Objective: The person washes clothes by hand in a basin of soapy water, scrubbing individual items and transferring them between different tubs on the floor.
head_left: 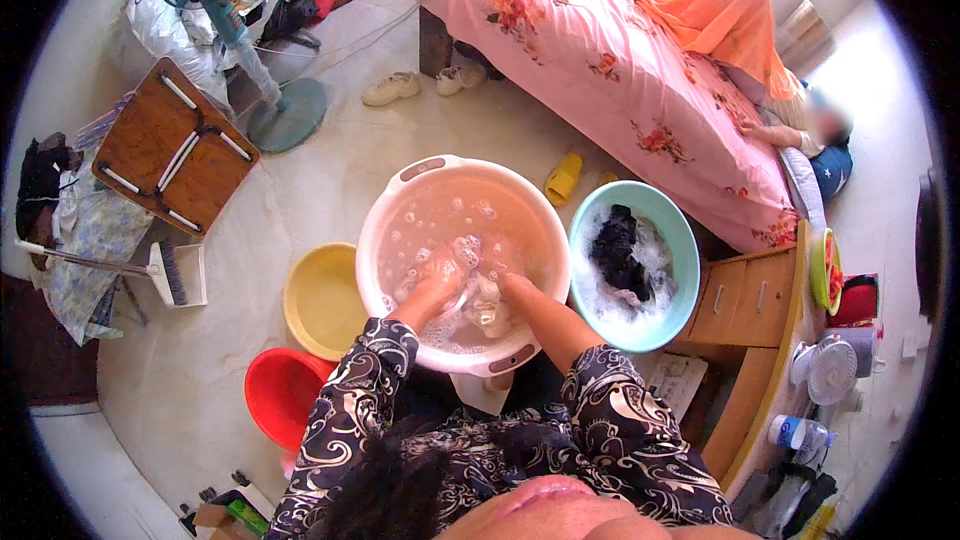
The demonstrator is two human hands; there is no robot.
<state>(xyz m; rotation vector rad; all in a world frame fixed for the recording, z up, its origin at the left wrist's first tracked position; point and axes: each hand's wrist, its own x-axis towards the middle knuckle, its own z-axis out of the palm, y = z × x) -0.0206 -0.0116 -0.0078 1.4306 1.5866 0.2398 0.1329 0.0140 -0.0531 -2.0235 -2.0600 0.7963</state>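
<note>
Both my arms reach down into a large pink-rimmed basin (372, 215) of cloudy, sudsy water. My left hand (440, 275) is closed around a pale wet cloth (488, 308), with foam by its knuckles. Close beside it, my right hand (508, 278) grips the same cloth. Murky water hides the fingertips of both hands. A bulging fold of the cloth shows at the surface between my wrists. To the right, a turquoise basin (683, 302) holds dark clothing (625, 255) in white suds.
Left of the pink basin sit a yellow basin (320, 300) and a red bucket (275, 395). A wooden cabinet (740, 300) stands right. Beyond are a yellow slipper (564, 178), white shoes (392, 89), a fan (288, 115) and a bed (600, 110) with a person lying on it.
</note>
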